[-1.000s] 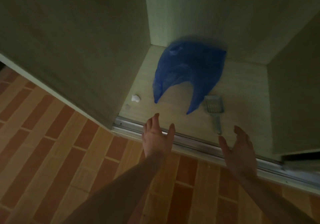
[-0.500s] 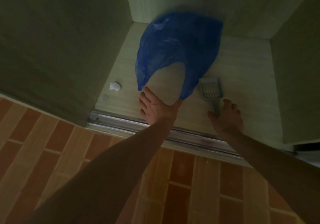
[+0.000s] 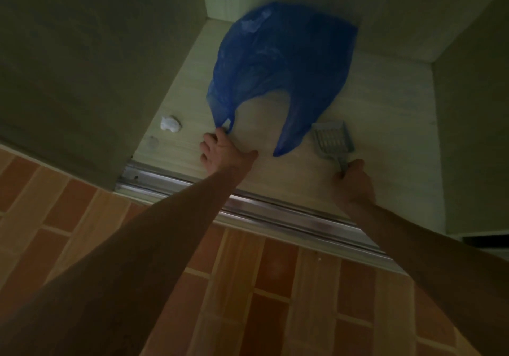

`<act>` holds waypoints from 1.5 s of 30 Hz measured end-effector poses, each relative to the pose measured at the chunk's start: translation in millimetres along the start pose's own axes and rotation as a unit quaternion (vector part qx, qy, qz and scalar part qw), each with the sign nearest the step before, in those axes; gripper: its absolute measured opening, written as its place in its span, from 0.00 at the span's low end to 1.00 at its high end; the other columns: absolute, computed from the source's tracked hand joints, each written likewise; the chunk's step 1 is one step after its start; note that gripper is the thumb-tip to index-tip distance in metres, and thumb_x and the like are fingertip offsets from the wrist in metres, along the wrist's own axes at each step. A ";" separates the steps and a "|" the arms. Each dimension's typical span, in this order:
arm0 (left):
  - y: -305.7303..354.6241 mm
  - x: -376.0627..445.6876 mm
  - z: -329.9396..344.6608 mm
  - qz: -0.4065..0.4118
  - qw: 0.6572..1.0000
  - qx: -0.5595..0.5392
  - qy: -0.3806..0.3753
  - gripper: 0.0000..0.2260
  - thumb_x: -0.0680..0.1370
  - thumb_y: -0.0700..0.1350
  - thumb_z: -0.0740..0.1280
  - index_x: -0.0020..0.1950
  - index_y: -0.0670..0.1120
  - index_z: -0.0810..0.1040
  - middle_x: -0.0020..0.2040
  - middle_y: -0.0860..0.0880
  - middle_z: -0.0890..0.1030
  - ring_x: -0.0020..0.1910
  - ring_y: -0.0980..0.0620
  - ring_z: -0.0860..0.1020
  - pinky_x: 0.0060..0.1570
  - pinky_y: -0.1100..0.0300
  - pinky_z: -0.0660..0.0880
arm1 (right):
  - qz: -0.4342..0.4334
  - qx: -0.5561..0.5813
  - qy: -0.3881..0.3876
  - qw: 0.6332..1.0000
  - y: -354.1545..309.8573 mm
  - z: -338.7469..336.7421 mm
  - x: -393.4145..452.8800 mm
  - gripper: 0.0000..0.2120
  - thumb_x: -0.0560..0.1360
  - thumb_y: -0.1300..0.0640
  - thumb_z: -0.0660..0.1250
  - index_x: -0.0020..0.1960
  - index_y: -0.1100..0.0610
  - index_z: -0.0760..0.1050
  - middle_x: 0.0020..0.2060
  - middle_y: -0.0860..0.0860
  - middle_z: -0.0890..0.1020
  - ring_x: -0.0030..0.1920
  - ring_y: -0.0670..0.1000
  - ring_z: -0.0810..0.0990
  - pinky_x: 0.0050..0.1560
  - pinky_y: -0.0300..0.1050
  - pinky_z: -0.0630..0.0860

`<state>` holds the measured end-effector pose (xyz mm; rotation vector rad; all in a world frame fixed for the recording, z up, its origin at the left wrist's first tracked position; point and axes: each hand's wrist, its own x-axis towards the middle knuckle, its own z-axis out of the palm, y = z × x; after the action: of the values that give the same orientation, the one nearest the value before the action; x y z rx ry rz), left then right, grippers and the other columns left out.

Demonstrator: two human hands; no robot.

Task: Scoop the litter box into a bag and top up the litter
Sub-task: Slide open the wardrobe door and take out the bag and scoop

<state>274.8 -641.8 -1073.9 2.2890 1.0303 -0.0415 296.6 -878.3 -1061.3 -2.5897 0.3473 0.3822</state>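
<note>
A small white crumpled scrap (image 3: 170,124) lies on the cupboard floor (image 3: 385,124) at the left. Next, the left hand (image 3: 220,151) pinches one handle of the blue bag (image 3: 283,63), probably to pull it out. At the right, the right hand (image 3: 354,180) has its fingers curled around the handle of the litter scoop (image 3: 332,140), ready for scooping.

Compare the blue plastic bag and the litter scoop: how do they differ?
The blue plastic bag is large, soft and crumpled; the litter scoop is small, rigid, grey and slotted. The left hand pinches a bag handle; the right hand grips the scoop's handle. Both lie on the cabinet floor.
</note>
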 end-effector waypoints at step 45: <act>-18.0 -162.6 -79.2 0.037 0.969 -0.115 -0.217 0.14 0.80 0.59 0.65 0.57 0.51 0.74 0.42 0.50 0.81 0.42 0.50 0.81 0.44 0.51 0.81 | 0.003 0.148 -0.090 0.985 -21.4 -47.1 -174.1 0.11 0.80 0.62 0.65 0.62 0.58 0.75 0.34 0.45 0.73 0.30 0.42 0.70 0.22 0.28 0.65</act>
<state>132.4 -697.6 -975.7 1.9837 0.6832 -0.3578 151.3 -854.1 -955.2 -2.2463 0.3218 0.5218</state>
